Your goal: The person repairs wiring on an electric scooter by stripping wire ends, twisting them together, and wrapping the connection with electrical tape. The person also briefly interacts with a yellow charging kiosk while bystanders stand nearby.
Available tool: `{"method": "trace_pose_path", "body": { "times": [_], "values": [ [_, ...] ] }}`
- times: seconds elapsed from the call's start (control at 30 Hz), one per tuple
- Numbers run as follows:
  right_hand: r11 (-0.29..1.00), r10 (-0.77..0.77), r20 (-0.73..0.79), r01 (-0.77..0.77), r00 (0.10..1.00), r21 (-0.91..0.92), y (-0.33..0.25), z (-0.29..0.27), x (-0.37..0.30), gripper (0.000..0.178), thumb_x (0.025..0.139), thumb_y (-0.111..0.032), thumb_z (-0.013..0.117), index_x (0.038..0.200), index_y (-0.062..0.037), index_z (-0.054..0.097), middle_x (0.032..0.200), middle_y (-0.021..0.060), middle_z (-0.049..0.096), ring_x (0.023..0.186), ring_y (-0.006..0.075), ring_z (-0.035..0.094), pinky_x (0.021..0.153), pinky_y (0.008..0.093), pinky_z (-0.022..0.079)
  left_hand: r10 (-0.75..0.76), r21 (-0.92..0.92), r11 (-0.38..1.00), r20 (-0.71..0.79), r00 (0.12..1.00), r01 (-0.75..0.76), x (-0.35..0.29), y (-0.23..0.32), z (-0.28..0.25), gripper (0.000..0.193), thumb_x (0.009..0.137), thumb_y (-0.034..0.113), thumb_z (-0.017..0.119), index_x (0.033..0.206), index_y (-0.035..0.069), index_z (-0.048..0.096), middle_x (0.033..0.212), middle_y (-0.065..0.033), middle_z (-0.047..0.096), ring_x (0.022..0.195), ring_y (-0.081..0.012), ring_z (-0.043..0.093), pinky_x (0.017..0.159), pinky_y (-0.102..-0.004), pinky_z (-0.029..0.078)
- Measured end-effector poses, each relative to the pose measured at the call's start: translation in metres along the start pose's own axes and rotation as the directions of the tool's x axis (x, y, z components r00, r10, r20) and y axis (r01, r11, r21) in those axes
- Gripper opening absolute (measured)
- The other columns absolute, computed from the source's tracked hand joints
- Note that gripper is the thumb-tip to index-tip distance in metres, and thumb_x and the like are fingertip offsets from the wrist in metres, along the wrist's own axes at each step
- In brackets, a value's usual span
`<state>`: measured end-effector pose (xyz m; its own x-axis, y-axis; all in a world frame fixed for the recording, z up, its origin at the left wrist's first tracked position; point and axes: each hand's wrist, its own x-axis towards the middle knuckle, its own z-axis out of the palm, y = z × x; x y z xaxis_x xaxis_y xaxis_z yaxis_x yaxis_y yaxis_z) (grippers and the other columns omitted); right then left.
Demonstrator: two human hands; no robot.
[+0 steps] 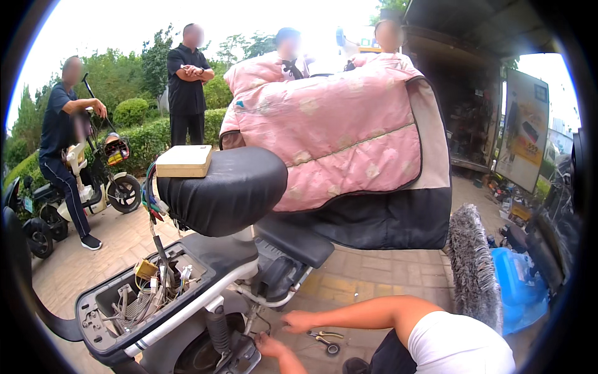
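An electric scooter point(199, 265) stands in front of me, its rear wheel point(205, 349) at the bottom of the view. Low beside the wheel, my left hand point(271, 346) is closed against the metal parts near the shock absorber point(218, 330). My right hand point(299, 321) is closed just beyond it, next to a thin dark cable point(266, 321). What either hand holds is too small to make out. Yellow-handled pliers point(324, 336) lie on the paving by a round black thing, perhaps a tape roll point(332, 349). The scooter's open compartment point(149, 305) is full of wires and connectors.
A cream box point(184, 161) rests on the raised black seat point(230, 190). A pink padded cover point(336, 137) hangs ahead. Blue plastic point(517, 290) and a grey furry cover point(471, 265) are at right. Several people stand or sit beyond, one on another scooter point(78, 181).
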<state>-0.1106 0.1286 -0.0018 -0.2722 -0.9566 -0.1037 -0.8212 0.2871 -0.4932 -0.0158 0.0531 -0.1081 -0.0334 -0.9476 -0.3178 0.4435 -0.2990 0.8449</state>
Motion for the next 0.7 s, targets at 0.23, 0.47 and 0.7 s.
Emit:
{"method": "trace_pose_path", "body": {
  "times": [0.23, 0.47, 0.7],
  "values": [
    [0.981, 0.127, 0.197, -0.094, 0.972, -0.169, 0.021, -0.01, 0.014, 0.038, 0.085, -0.037, 0.059, 0.097, -0.0025, 0.067, 0.088, 0.0217, 0.067, 0.081, 0.039, 0.064, 0.073, 0.0477, 0.05, 0.026, 0.498, 0.866, 0.059, 0.998, -0.053, 0.005, 0.005, -0.015, 0.034, 0.087, 0.032, 0.067, 0.097, 0.0, 0.066, 0.095, -0.011, 0.068, 0.083, -0.0218, 0.062, 0.076, -0.037, 0.051],
    [0.979, 0.128, 0.078, -0.138, 0.989, 0.147, -0.037, -0.028, -0.009, 0.031, 0.078, -0.029, 0.066, 0.084, 0.0016, 0.064, 0.074, 0.021, 0.064, 0.068, 0.0343, 0.064, 0.063, 0.0417, 0.049, -0.289, -0.264, 0.909, 0.158, 0.944, 0.323, 0.013, -0.024, -0.011, 0.022, 0.091, 0.013, 0.064, 0.106, -0.001, 0.056, 0.102, -0.0076, 0.062, 0.093, -0.016, 0.061, 0.084, -0.0321, 0.055],
    [0.984, 0.101, 0.301, -0.139, 0.948, 0.11, 0.007, -0.017, -0.03, 0.025, 0.079, -0.022, 0.067, 0.082, 0.0025, 0.062, 0.065, 0.0124, 0.063, 0.061, 0.0198, 0.063, 0.057, 0.035, 0.049, -0.494, -0.51, 0.604, 0.363, 0.79, 0.612, 0.001, -0.017, -0.008, 0.012, 0.091, 0.009, 0.061, 0.101, 0.004, 0.057, 0.099, -0.0087, 0.063, 0.095, -0.0208, 0.062, 0.094, -0.0386, 0.052]
  ]
}}
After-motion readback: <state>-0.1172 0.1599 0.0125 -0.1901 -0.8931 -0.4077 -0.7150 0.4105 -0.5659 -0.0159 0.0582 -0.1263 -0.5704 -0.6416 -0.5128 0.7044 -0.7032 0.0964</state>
